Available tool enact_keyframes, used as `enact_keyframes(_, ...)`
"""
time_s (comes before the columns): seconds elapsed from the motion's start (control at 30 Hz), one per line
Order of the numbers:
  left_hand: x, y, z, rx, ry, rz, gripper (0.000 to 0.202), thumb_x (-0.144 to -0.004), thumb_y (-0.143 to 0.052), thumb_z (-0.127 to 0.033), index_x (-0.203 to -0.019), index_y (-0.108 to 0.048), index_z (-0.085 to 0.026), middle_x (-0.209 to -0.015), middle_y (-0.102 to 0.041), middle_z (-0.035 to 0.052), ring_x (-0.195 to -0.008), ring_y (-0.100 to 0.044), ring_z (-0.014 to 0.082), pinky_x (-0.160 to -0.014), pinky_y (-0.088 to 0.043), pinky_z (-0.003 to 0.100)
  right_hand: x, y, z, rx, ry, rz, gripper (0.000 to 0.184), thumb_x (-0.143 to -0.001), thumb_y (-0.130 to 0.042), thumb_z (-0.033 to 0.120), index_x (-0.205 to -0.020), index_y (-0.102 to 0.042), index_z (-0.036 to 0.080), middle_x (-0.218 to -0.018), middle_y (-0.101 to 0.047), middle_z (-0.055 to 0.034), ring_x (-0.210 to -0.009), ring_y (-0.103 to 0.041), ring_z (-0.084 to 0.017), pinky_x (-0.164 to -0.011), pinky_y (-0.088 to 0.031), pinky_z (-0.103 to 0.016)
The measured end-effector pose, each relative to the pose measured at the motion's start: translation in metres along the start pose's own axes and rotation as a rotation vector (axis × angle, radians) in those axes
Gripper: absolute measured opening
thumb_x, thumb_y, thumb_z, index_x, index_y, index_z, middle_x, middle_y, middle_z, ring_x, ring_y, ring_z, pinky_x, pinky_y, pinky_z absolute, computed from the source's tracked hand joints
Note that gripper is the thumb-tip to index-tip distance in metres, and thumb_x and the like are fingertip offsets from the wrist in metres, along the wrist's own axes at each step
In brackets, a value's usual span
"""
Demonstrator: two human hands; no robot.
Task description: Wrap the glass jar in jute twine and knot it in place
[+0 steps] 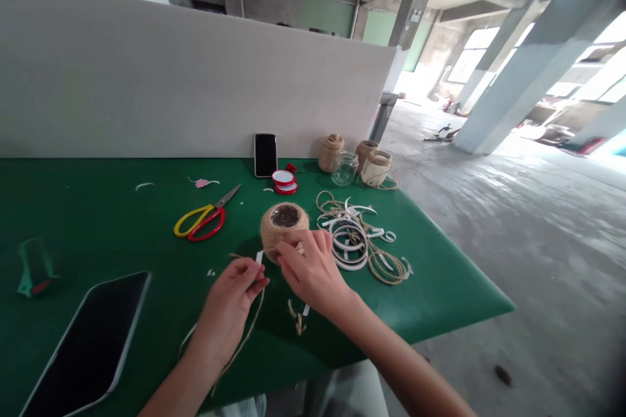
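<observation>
A round body wound with jute twine (272, 227) stands in front of me, its hollow top dark and shiny inside; whether it is a jar or a roll I cannot tell. My left hand (233, 296) pinches a short white tape strip (259, 257) at its front left. A loose length of twine (253, 320) trails below those fingers toward the table's front edge. Against the front right of the wound body, my right hand (313, 268) has its fingers closed together; what they grip is hidden. Twine scraps (298, 322) lie beneath that hand.
Scissors (208, 218) and a large black-screened tablet (90, 345) lie to the left. Behind are a phone (265, 155), red-rimmed tape rolls (285, 187), a glass jar (345, 169) and twine-wrapped jars (331, 154). White rings (348, 266) and tangled twine (386, 273) lie right, near the table's edge.
</observation>
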State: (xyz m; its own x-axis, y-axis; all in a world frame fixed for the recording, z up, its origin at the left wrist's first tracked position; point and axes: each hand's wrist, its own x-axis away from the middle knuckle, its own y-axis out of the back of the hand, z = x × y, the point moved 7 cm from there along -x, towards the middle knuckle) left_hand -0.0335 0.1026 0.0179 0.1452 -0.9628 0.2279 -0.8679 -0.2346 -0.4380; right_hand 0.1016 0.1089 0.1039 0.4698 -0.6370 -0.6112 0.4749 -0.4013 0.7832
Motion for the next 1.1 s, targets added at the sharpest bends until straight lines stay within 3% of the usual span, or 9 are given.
enact_keyframes(0.17, -0.004, 0.000, 0.013, 0.069, 0.053, 0.031, 0.016, -0.067, -0.073, -0.027, -0.072, -0.061, -0.017, -0.074, -0.056, -0.0029, -0.072, -0.054, 0.0072, -0.069, -0.050, 0.018, -0.008, -0.016, 0.007, 0.105, 0.051, -0.008, 0.016, -0.085, -0.046, 0.019, -0.093, -0.059, 0.023, -0.091, -0.049, -0.0054, -0.082, -0.037, -0.019, -0.080, -0.027, -0.036)
enact_keyframes(0.47, -0.008, -0.005, 0.014, 0.072, 0.019, 0.071, 0.020, -0.067, -0.074, -0.029, -0.070, -0.060, -0.016, -0.072, -0.054, -0.0022, -0.070, -0.051, 0.0078, -0.066, -0.049, 0.018, -0.010, -0.023, 0.007, 0.170, 0.080, -0.001, 0.014, -0.084, -0.046, 0.017, -0.089, -0.058, 0.022, -0.090, -0.049, -0.0046, -0.082, -0.036, -0.020, -0.079, -0.027, -0.036)
enact_keyframes(0.8, -0.012, -0.010, 0.017, 0.092, 0.063, 0.098, 0.018, -0.070, -0.072, -0.029, -0.076, -0.060, -0.017, -0.072, -0.055, -0.0026, -0.071, -0.051, 0.0078, -0.069, -0.049, 0.020, -0.012, -0.022, 0.003, 0.094, 0.030, 0.002, 0.019, -0.088, -0.043, 0.021, -0.097, -0.059, 0.021, -0.095, -0.051, -0.0071, -0.083, -0.039, -0.020, -0.076, -0.030, -0.036)
enact_keyframes(1.1, -0.016, -0.010, 0.017, 0.059, 0.082, 0.123, 0.017, -0.076, -0.065, -0.033, -0.076, -0.059, -0.017, -0.071, -0.055, -0.0019, -0.069, -0.051, 0.0086, -0.068, -0.048, 0.022, -0.012, -0.020, 0.000, 0.008, -0.008, -0.039, 0.020, -0.090, -0.042, 0.024, -0.093, -0.061, 0.020, -0.094, -0.050, -0.0076, -0.084, -0.039, -0.020, -0.076, -0.031, -0.035)
